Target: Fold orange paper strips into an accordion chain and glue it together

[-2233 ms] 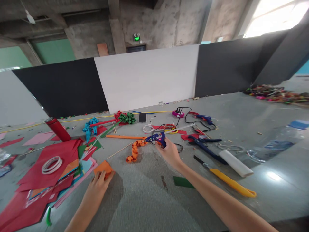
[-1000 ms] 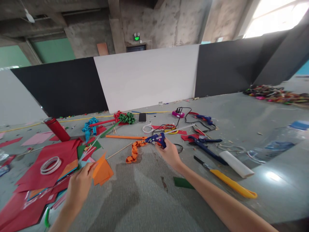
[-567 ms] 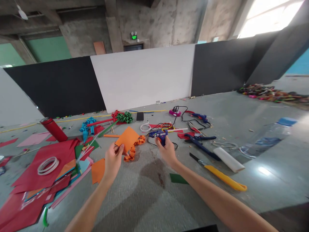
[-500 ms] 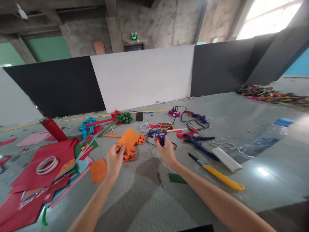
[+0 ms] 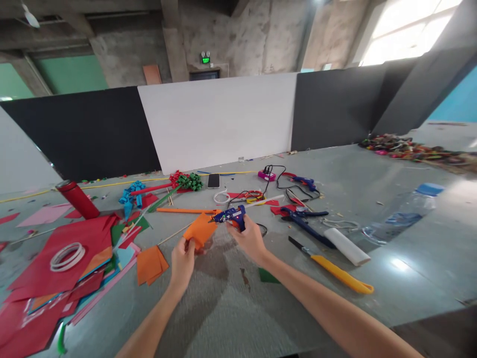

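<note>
Between the fingers of my left hand point(image 5: 183, 258) is a piece of orange paper point(image 5: 200, 230), held above the floor. My right hand point(image 5: 249, 239) is closed round the handle of a blue hot glue gun point(image 5: 231, 215), a white glue stick poking out of its back. The gun's nozzle points left and hovers at the paper's upper right edge; whether they touch I cannot tell. Behind the sheet lies an orange-wrapped stick point(image 5: 179, 211). More orange paper squares point(image 5: 151, 265) rest left of my left hand.
Red sheets point(image 5: 67, 248) with a tape roll point(image 5: 67, 257) lie at left, near a red flask point(image 5: 78, 199). Green paper curls point(image 5: 191, 182) and a phone point(image 5: 213, 180) are further back. Right are pliers point(image 5: 307, 226), a yellow-handled knife point(image 5: 341, 273) and a water bottle point(image 5: 404, 214).
The glue gun has moved left and down, over the orange paper. My left hand has turned the paper, and its curled orange strips are now mostly hidden.
</note>
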Available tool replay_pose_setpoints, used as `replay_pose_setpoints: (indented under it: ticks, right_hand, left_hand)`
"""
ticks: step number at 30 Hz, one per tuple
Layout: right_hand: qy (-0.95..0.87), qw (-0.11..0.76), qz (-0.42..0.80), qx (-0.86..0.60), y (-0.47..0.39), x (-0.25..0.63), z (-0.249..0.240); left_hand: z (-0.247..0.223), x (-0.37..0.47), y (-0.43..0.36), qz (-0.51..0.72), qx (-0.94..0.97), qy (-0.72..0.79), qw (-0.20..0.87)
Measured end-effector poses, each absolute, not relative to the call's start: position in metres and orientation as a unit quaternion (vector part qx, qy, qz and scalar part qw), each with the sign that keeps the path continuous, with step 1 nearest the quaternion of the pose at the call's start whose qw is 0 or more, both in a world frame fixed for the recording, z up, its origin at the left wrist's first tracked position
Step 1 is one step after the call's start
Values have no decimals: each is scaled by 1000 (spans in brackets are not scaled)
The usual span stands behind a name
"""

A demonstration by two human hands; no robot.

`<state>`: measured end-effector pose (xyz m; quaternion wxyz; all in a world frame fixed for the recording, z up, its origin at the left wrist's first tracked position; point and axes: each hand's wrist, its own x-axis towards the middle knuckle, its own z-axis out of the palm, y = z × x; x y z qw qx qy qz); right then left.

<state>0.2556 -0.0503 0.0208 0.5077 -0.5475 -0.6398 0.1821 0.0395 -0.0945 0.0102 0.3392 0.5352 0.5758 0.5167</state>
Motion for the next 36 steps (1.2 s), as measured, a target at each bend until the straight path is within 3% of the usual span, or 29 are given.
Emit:
replay_pose_setpoints:
  ticks: [8,36]
  right_hand:
    - [-672,491,172,-527,-57,250,19]
    - [-725,421,163,-520,-62,243,7]
  left_hand:
    - [15,48,-98,520,545,541,375]
    - [13,57,-106,471,610,551,321]
